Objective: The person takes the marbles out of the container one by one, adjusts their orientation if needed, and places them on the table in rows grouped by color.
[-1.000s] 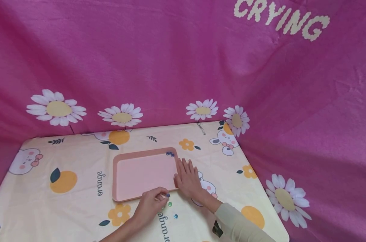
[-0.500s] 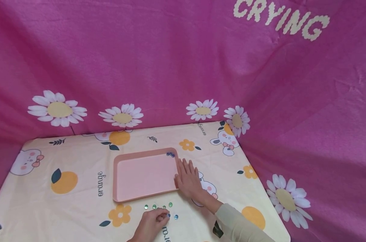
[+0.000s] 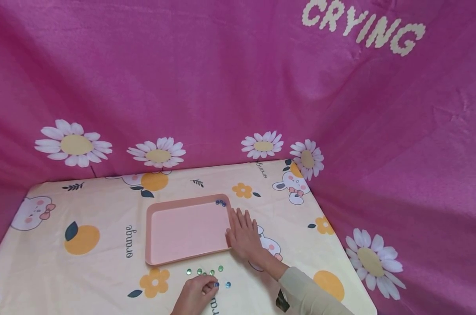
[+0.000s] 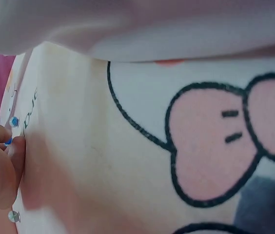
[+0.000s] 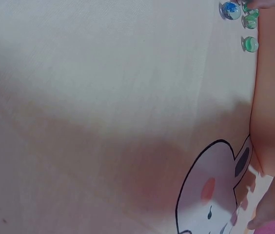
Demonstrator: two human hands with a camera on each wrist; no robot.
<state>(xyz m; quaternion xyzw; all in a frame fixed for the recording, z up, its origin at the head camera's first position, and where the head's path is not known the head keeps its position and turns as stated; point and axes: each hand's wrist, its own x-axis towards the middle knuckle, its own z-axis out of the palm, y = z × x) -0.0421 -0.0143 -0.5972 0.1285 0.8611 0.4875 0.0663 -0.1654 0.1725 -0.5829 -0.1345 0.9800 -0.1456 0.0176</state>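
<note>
In the head view my left hand (image 3: 194, 294) is low over the cloth in front of the tray, pinching a blue marble (image 3: 216, 285) between thumb and fingertips. The left wrist view also has this blue marble (image 4: 8, 141), partly covered by the fingers. Just right of it lies a second blue marble (image 3: 228, 285), apart from the hand. Several green marbles, one of them a green marble (image 3: 220, 268), lie between that hand and the pink tray (image 3: 149, 232). Against the tray's right side rests my right hand (image 3: 246, 238), its fingers straight and holding nothing.
A small cluster of dark blue marbles (image 3: 221, 202) sits in the tray's far right corner. The table is covered by a printed cloth (image 3: 116, 280). A pink curtain (image 3: 214, 78) with daisies stands behind the table and along its right side.
My left hand has drawn back from the tray's front edge toward me, with the blue marble in its fingers. The green marbles it covered now show. My right hand has stayed put.
</note>
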